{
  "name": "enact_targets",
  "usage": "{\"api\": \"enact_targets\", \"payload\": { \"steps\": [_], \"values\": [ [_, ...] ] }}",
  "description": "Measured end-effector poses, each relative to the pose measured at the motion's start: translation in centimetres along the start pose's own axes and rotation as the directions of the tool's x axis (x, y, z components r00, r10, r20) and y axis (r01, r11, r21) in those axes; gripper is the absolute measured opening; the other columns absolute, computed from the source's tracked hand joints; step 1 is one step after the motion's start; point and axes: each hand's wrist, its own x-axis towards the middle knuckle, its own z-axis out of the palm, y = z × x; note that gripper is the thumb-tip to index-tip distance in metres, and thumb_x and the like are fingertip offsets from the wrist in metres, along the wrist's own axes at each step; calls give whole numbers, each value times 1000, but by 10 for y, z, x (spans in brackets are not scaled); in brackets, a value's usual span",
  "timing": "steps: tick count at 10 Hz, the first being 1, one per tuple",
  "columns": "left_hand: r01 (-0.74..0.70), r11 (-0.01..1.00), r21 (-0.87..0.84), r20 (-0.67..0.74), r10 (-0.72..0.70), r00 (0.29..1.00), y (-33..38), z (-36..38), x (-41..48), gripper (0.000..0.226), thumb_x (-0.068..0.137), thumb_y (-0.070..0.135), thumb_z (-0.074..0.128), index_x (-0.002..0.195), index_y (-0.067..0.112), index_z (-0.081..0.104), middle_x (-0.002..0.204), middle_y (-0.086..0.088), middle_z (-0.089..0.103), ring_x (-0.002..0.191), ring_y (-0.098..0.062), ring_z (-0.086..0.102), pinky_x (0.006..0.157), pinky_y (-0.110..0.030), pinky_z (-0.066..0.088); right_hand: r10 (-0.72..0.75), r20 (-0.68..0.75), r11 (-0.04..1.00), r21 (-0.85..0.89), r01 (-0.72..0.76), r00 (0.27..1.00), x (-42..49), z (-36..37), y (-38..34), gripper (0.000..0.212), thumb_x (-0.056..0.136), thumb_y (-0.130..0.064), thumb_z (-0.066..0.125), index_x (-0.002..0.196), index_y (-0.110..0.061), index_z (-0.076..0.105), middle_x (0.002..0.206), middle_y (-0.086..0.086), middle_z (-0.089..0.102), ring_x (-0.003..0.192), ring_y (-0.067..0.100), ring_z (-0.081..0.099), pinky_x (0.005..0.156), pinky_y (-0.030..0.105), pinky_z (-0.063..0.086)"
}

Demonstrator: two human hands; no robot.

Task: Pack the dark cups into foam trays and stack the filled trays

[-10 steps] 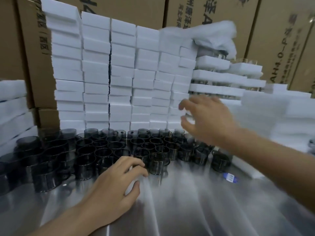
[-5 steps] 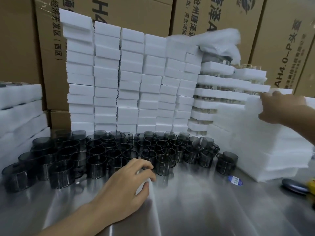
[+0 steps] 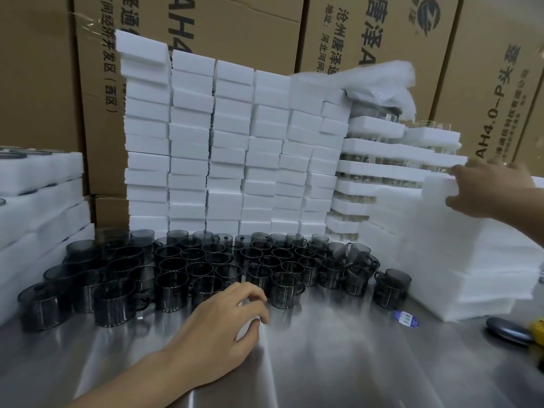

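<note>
Cups (image 3: 206, 266), dark, crowd the worktop (image 3: 338, 363) just beyond the left hand (image 3: 217, 328); its fingers (image 3: 250, 293) curl loosely, and I cannot tell if they hold anything. The right hand (image 3: 488, 189) clamps the top foam tray (image 3: 438, 188) of the pile beside the cups.

The smoke-grey translucent plastic cups (image 3: 206, 275) look nearly black where they crowd together. The stacked rectangular foam trays (image 3: 456, 260) and the wall of rectangular foam blocks (image 3: 191, 142) are plain white, without pattern. Brown cardboard cartons (image 3: 259, 30) carry black printed lettering. The brushed steel desk (image 3: 323, 363) is silver-grey with pale streaked reflections. A small oval paper sticker (image 3: 406, 318) is blue and white.
</note>
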Motion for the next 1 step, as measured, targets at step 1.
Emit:
{"api": "enact_targets", "payload": {
  "steps": [1],
  "values": [
    [29,983,-182,-192,-65,979,14,-18,16,22,94,10,70,93,31,76,114,26,62,110,0,64,92,-18,48,-54,-304,955,261,138,951,-12,-27,-22,48,95,-43,65,138,-22,64,146,13,60,134,39,53,112,56,40]
  ]
}}
